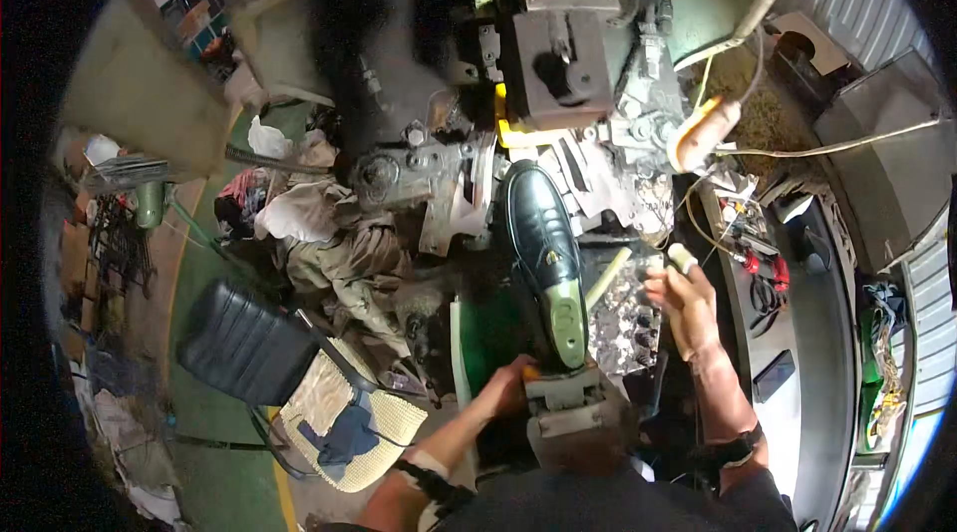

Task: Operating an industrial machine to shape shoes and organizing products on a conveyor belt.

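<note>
A black leather shoe upper (543, 223) on a pale green shoe last (567, 323) lies toe-away in the middle of a shoe machine. Its toe sits by the metal plates under a yellow bracket (528, 138), and its heel end is at a worn metal block (573, 407). My left hand (510, 384) is beside that block, left of the heel; its fingers are mostly hidden. Off to the right of the shoe, my right hand (686, 305) is raised with its fingers apart and a pale covering on one fingertip. I see nothing in it.
A pale stick-like piece (606, 279) slants beside the last. At right hangs a lit lamp (703, 135) on a cable, above a bench (788, 412) with red-handled tools (766, 278). Crumpled cloth (344, 253) and a black chair (244, 343) are at left.
</note>
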